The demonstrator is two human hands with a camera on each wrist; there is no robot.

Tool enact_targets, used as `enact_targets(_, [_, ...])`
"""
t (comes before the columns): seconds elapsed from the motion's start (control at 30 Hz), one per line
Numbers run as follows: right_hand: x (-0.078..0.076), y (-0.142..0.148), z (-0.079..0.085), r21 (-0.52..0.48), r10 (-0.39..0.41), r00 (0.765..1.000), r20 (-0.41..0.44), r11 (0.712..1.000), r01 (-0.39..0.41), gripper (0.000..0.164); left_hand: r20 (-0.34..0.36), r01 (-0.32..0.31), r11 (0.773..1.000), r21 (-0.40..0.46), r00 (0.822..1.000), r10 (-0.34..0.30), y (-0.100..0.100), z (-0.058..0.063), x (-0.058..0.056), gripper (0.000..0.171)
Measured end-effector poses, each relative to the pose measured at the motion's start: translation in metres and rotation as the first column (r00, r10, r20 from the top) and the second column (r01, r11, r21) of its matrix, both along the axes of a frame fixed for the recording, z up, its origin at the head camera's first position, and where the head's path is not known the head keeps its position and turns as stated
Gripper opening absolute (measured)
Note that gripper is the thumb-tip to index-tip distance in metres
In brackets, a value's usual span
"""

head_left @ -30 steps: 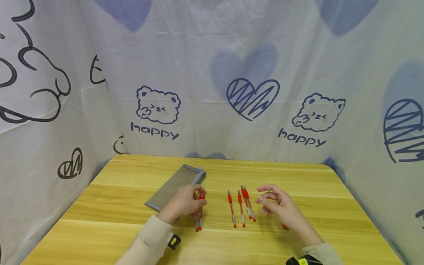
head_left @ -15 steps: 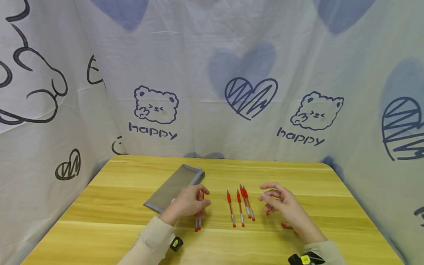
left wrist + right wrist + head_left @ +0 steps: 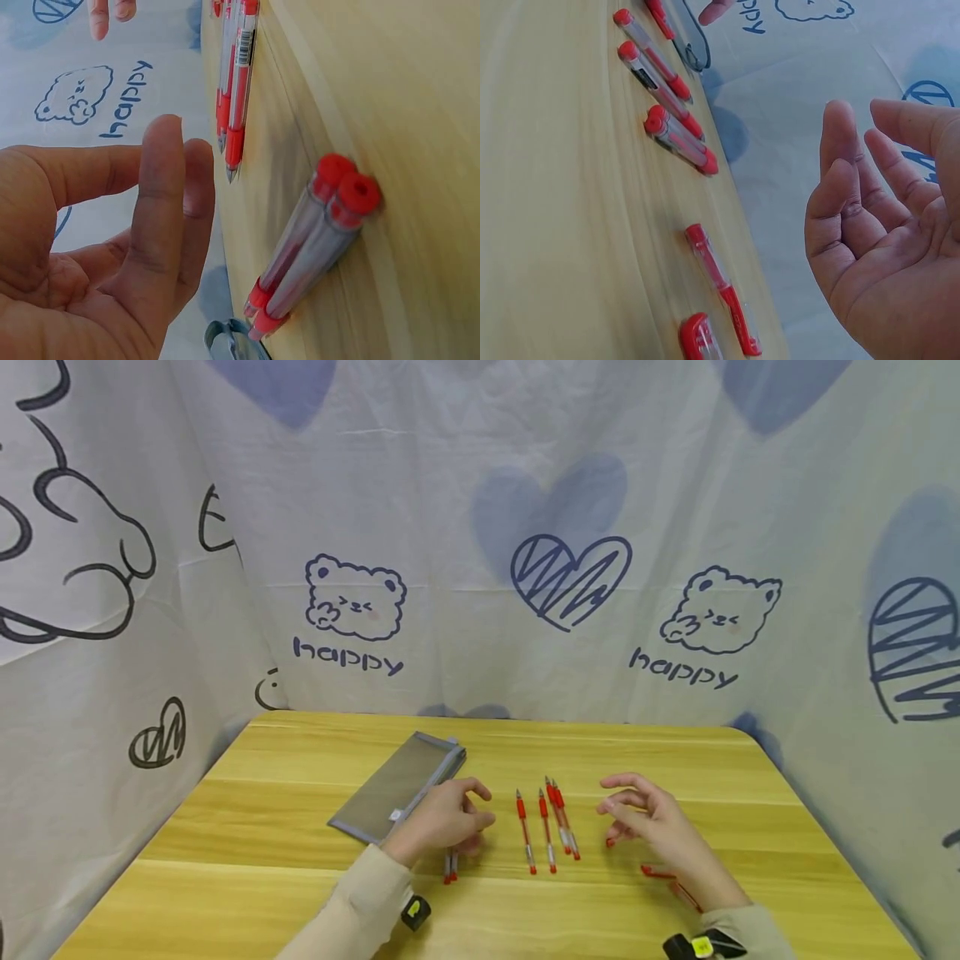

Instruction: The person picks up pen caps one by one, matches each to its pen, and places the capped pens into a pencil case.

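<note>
My left hand (image 3: 442,817) is over two red gel pens (image 3: 450,865) lying side by side. In the left wrist view its fingers (image 3: 157,217) are loosely bent with nothing between them, and the two pens' red ends point toward the camera. Several more red pens (image 3: 526,835) lie at mid-table, tips pointing away. To their right hovers my right hand (image 3: 656,822), holding nothing, its fingers loosely curled. Below it, the right wrist view shows another red pen (image 3: 714,271) with a cap over one end, and a second red-capped piece (image 3: 700,339) cut off by the frame.
A grey mesh zip pouch (image 3: 390,785) lies flat behind and left of my left hand, partly covered by it. The wooden table (image 3: 225,827) ends at a printed cloth backdrop (image 3: 465,635), with cloth at both sides.
My left hand has moved right, away from the two pens' red grips. My right hand has drifted slightly right, with more of the red pens beneath it showing. The pens stay put.
</note>
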State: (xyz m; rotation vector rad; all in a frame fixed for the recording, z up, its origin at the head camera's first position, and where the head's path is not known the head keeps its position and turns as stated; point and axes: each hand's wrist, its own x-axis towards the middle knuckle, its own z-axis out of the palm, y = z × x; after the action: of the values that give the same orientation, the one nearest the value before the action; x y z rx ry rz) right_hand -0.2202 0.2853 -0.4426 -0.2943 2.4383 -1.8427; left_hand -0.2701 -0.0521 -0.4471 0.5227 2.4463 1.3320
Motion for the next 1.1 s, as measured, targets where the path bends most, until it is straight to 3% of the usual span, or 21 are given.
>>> enact_targets(0.37, [0.009, 0.016, -0.002, 0.007, -0.024, 1.000, -0.017, 1.000, 0.024, 0.032, 0.095, -0.025, 0.997, 0.077, 0.995, 0.018, 0.020, 0.002, -0.002, 0.042])
enact_targets(0.6, [0.017, 0.031, -0.002, 0.008, -0.040, 0.999, -0.019, 0.999, 0.041, 0.028, 0.061, -0.030, 0.997, 0.072, 0.998, 0.026, 0.034, -0.001, -0.006, 0.040])
enact_targets(0.93, [0.026, 0.049, -0.007, 0.041, -0.087, 0.996, -0.006, 0.995, 0.087, 0.027, 0.071, -0.057, 0.996, 0.063, 0.996, 0.053, 0.049, -0.012, -0.013, 0.043])
enact_targets(1.1, [0.031, 0.056, -0.011, 0.018, -0.077, 0.996, -0.039, 0.997, 0.077, 0.023, 0.078, -0.090, 0.994, 0.057, 0.993, 0.085, 0.057, -0.015, -0.015, 0.049])
